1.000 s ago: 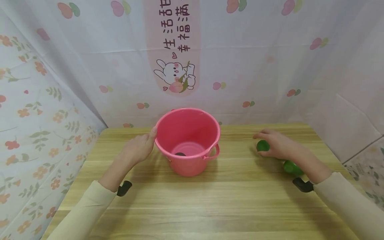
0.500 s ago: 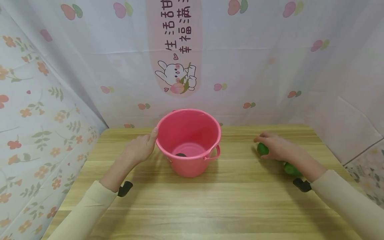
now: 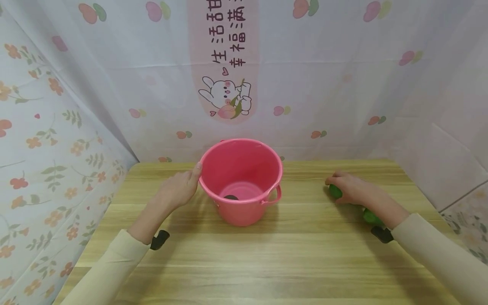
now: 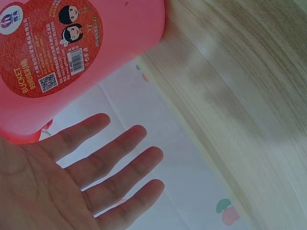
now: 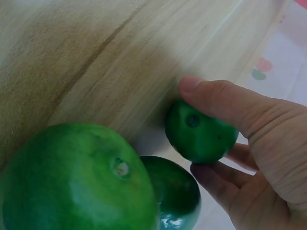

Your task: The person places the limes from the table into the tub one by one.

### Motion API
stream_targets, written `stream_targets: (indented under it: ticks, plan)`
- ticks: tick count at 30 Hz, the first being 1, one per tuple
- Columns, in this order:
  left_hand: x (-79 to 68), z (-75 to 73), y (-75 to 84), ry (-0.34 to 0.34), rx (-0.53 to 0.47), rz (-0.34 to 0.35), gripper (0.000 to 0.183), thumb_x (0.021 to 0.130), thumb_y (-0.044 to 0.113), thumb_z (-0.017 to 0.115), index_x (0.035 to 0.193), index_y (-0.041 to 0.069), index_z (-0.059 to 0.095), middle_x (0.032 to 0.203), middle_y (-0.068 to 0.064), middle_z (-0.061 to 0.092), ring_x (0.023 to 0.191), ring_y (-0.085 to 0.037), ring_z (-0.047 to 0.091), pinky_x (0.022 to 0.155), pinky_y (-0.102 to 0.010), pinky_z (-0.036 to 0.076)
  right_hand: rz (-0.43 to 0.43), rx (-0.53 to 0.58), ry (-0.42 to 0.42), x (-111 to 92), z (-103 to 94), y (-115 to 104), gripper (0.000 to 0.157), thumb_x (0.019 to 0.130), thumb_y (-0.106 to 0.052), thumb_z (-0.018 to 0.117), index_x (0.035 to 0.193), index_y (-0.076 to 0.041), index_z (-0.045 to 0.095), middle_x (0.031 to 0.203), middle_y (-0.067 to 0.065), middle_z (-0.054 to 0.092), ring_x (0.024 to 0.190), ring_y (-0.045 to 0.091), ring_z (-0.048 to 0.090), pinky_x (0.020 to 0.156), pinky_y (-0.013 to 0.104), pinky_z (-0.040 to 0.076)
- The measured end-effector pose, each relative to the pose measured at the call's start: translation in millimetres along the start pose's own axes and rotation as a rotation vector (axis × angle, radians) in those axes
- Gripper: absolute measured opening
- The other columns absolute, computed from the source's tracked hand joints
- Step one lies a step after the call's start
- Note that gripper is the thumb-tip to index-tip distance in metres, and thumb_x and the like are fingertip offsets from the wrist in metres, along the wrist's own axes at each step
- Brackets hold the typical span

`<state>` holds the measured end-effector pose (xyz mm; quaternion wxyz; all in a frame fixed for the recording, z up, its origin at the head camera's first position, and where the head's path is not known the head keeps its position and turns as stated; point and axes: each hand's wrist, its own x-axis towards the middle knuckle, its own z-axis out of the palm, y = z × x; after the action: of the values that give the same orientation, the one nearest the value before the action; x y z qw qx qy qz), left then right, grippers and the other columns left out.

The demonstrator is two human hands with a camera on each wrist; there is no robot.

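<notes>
A pink bucket (image 3: 241, 212) stands upright on the wooden table. At the left side of its rim rests the thumb of my left hand (image 3: 179, 188). The fingers (image 4: 115, 163) of that hand spread out straight beside the bucket in the left wrist view. My right hand (image 3: 354, 188) pinches a small round green fruit (image 5: 201, 132) between thumb and fingertips, close over the table on the right. Near it in the right wrist view are a large green fruit (image 5: 72, 177) with a pale stem scar and a darker glossy green fruit (image 5: 177, 189), partly hidden behind the large one.
A dark round thing (image 3: 231, 197) shows at the bottom inside the bucket, mostly hidden by the near wall. The bucket's handle (image 3: 274, 197) hangs at its right side. Patterned cloth (image 3: 305, 84) rises behind the wooden table (image 3: 244, 262) and along its sides.
My right hand has lowered and turned slightly with the small green fruit, which now shows less beneath the fingers. The left hand and the bucket stay in place.
</notes>
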<state>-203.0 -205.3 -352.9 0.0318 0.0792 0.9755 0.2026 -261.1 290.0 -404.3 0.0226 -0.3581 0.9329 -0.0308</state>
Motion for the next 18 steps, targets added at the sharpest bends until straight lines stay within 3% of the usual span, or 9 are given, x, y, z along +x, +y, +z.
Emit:
stream_targets:
  ticks: [8,18]
  plan:
    - [0.4,-0.9,-0.2,0.003,-0.018,0.005,0.077,0.095,0.061,0.006,0.128,0.012,0.056,0.117,-0.009,0.059,0.102,-0.029,0.056,0.08,-0.054,0.042,0.036,0.006,-0.062,1.4,0.8,4.6,0.058,0.063,-0.011,0.087,0.112,0.001,0.059,0.103,0.015,0.053,0.09,0.033,0.056,0.073,0.044,0.047]
    - [0.9,0.0,0.3,0.0,0.003,-0.005,0.079,0.094,0.062,0.004,0.13,0.012,0.054,0.118,-0.01,0.059,0.102,-0.03,0.056,0.079,-0.054,0.042,0.01,0.002,-0.045,1.0,1.7,5.6,0.056,0.063,-0.01,0.087,0.11,0.001,0.06,0.1,0.015,0.054,0.088,0.032,0.056,0.071,0.043,0.048]
